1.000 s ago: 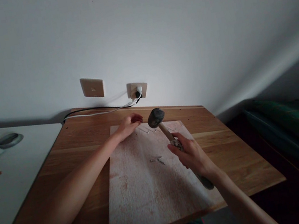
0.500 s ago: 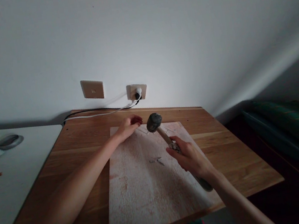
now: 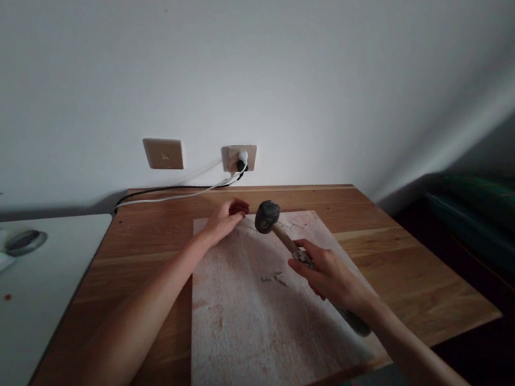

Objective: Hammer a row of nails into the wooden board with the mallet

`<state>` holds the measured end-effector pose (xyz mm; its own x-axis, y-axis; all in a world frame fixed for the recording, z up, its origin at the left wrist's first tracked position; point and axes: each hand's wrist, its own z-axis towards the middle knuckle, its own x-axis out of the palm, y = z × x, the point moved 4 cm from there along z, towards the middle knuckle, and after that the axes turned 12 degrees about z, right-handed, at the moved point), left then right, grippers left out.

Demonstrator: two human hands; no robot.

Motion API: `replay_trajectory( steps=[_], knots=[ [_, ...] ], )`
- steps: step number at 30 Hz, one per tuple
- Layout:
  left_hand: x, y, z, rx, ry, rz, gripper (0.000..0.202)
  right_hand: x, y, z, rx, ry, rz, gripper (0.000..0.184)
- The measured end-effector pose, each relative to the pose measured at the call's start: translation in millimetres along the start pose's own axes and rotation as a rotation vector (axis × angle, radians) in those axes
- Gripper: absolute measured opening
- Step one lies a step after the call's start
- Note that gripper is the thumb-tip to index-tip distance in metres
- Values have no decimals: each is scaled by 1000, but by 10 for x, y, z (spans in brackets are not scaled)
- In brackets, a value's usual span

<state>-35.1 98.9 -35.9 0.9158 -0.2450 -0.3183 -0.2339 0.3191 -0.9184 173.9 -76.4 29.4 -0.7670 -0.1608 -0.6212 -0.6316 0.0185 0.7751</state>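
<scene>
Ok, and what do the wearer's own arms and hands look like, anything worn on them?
Both the left hand and right hand are ungloved. The left forearm and right forearm are slim and bare, with no sleeve, watch or bracelet visible. Dim light hides small details such as rings.

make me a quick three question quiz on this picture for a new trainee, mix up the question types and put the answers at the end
1. Multiple choice. What does the right hand grip?
a) a red-handled screwdriver
b) a black-headed mallet with a pale wooden handle
c) a clear glass bottle

2. True or false? The small silvery pieces near the mallet lie on the white table.

3. Short answer. Which hand is nearer the plain grey-white wall?

Key
1. b
2. False: they lie on the pale, whitewashed rectangular board.
3. The left hand.
</scene>
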Motion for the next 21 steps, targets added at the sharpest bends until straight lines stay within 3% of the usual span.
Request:
replay_trajectory(
  steps=[9,15,18,21],
  knots=[
    [4,-81,-22,3,-11,37,19,-5,24,-18,7,-16,49,42],
    [43,-376,-139,86,-57,169,12,-23,-47,-58,-3,-34,54,43],
    [138,-635,-236,162,44,203,14,-97,-144,-118,2,-62,113,44],
    [305,-893,-379,281,249,263,19,-154,-284,-212,38,-61,167,46]
  ],
)
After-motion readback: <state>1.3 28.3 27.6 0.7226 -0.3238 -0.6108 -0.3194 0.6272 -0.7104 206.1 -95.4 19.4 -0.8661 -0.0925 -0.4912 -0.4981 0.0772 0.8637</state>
